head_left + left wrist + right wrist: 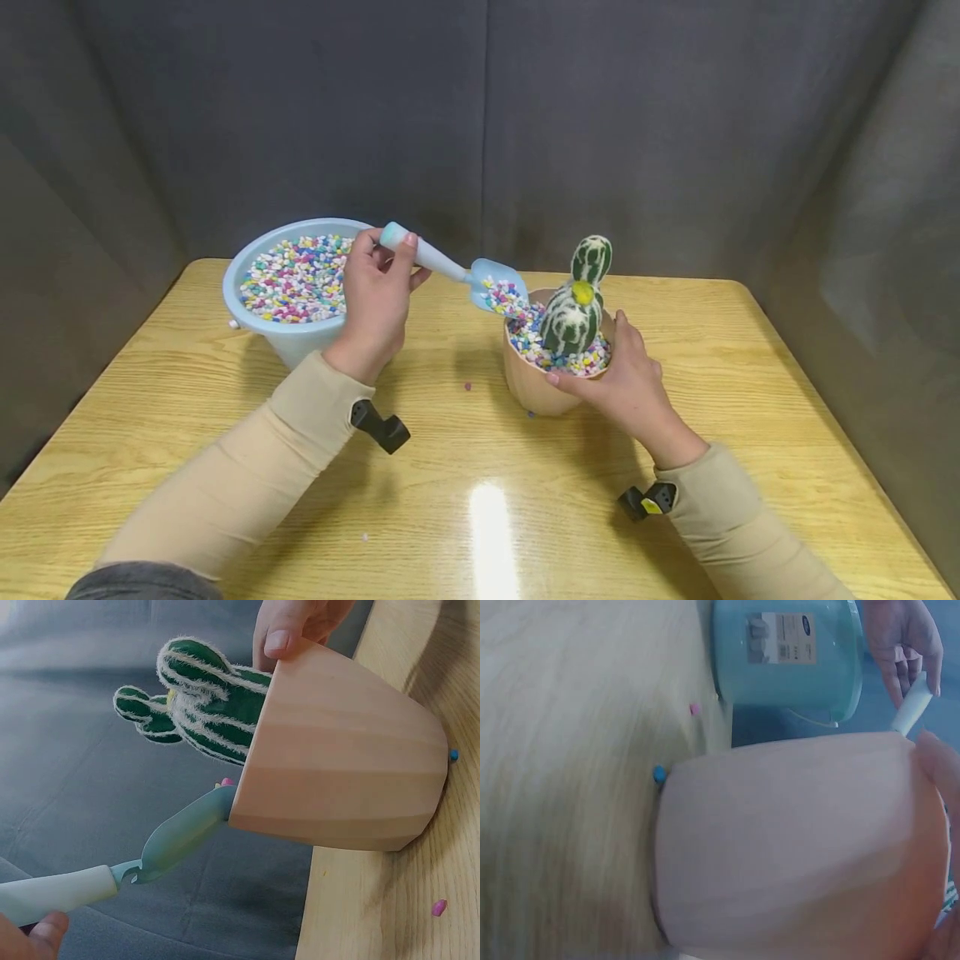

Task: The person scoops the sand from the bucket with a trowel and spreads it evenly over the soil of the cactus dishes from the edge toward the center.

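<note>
My left hand (377, 304) pinches the pale handle of a light blue toy shovel (487, 279). Its scoop tilts down over the near-left rim of a peach plant pot (536, 387), with colourful pebbles (504, 296) on the blade running into the pot. In the left wrist view the tip of the shovel (184, 832) meets the pot's rim. My right hand (630, 387) grips the pot's right side, thumb at the front rim. Pebbles surround a green and white artificial cactus (570, 321) with a yellow tuft, which stands in the pot.
At the left stands a light blue bucket (300, 337) full of multicoloured pebbles. A pink pebble (468, 386) and a blue pebble (531, 414) lie on the wooden table (420, 492). Dark grey curtains (480, 125) hang behind and at both sides.
</note>
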The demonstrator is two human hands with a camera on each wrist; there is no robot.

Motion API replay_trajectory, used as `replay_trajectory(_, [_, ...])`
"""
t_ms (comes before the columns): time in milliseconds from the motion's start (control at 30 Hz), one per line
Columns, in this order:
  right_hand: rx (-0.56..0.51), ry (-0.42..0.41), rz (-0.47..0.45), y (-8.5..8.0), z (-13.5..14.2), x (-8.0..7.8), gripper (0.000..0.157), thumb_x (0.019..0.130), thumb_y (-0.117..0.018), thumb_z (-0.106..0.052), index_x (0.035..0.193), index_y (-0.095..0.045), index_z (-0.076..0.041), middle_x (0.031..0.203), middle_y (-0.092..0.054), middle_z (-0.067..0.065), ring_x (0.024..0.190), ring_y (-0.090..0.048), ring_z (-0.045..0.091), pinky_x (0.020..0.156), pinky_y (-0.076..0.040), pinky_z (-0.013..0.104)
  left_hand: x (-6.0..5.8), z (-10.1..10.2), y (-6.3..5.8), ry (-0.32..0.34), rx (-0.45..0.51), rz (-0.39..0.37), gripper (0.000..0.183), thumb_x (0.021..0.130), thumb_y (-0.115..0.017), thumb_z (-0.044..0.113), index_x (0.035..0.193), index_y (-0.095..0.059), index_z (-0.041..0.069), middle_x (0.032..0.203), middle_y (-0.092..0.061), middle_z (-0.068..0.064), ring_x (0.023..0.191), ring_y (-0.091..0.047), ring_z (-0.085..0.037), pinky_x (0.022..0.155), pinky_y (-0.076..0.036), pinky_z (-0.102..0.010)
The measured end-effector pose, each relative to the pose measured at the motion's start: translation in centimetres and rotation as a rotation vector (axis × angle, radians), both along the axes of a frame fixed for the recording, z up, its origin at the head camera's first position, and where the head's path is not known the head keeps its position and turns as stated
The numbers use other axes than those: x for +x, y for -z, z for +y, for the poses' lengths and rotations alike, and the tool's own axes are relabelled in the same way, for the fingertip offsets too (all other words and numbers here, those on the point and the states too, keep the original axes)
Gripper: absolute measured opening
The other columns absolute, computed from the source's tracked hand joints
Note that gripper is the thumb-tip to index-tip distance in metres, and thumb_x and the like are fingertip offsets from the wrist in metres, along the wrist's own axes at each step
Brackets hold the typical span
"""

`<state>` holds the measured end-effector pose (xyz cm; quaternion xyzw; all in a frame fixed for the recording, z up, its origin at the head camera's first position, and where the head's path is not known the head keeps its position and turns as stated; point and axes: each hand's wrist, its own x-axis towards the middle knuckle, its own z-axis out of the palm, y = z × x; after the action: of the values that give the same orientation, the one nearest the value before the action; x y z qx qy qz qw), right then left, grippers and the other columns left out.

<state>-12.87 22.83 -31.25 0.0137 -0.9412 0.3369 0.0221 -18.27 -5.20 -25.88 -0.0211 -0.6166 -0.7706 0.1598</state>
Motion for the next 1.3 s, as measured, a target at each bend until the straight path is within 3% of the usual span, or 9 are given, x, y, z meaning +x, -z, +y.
replay_trajectory(133, [-0.016,0.015,0.002,0.3,0.0,0.1,0.128,0.079,-0.085,-0.053,0.16,-0.007,0.01,0.163,-0.019,0.034,0.148,-0.023,0.052,0.113,-0.022,0.071,0.0,0.1,0.1,0.002,0.007,0.005,0.019,0.107,-0.057,0.01,0.122,-0.049,0.001,0.12,-0.061,-0.017,0.114,-0.064,-0.026,0.097,-0.058,-0.038])
replay_trajectory(367, [-0.017,-0.037,0.059,0.4,0.3,-0.2,0.107,0.078,-0.086,-0.05,0.158,-0.032,-0.004,0.154,-0.039,0.026,0.141,-0.037,0.044,0.103,-0.031,0.069,0.0,0.2,0.2,-0.006,0.008,0.003,0.02,0.107,-0.057,0.009,0.123,-0.049,0.001,0.122,-0.061,-0.018,0.116,-0.064,-0.027,0.097,-0.059,-0.038])
replay_trajectory(667, [-0.028,-0.058,0.043,0.6,0.8,-0.7,0.112,0.078,-0.087,-0.048,0.157,-0.026,0.003,0.153,-0.039,0.029,0.141,-0.038,0.046,0.111,-0.023,0.071,0.1,0.2,0.2,-0.001,-0.007,0.003,0.023,0.107,-0.058,0.01,0.125,-0.048,0.0,0.127,-0.06,-0.019,0.12,-0.063,-0.029,0.099,-0.057,-0.038])
replay_trajectory(900, [-0.03,-0.085,0.03,0.9,1.1,-0.9,0.117,0.081,-0.085,-0.044,0.158,-0.015,0.009,0.158,-0.028,0.034,0.145,-0.03,0.049,0.111,-0.021,0.072,-0.1,0.3,0.2,0.003,-0.006,-0.007,0.022,0.107,-0.058,0.01,0.124,-0.048,0.001,0.127,-0.06,-0.02,0.119,-0.062,-0.028,0.098,-0.058,-0.038])
replay_trajectory(1300, [-0.031,-0.138,0.018,1.1,1.6,-1.4,0.116,0.083,-0.082,-0.045,0.159,-0.013,0.008,0.161,-0.022,0.034,0.146,-0.028,0.049,0.112,-0.019,0.074,0.0,0.3,0.1,0.003,-0.03,0.003,0.023,0.107,-0.058,0.01,0.124,-0.047,0.001,0.126,-0.06,-0.019,0.118,-0.062,-0.028,0.098,-0.058,-0.038])
